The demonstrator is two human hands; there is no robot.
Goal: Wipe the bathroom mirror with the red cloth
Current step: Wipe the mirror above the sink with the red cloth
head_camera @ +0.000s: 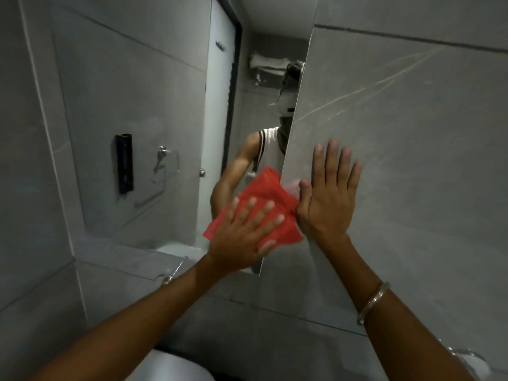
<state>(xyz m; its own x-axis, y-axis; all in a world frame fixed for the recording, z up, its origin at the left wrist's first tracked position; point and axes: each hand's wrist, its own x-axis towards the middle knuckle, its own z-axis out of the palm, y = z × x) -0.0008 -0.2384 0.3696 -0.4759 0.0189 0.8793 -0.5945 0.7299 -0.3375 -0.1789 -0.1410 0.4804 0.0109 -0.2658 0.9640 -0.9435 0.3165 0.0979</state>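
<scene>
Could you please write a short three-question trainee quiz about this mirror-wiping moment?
1. True or false: the left hand presses the red cloth flat against the mirror.
2. Where does the right hand rest? A) on the cloth B) flat on the tiled wall beside the mirror's edge C) on the door
3. Fill in: a metal ___ circles the right wrist.

Key: 1 true; 2 B; 3 bangle.
</scene>
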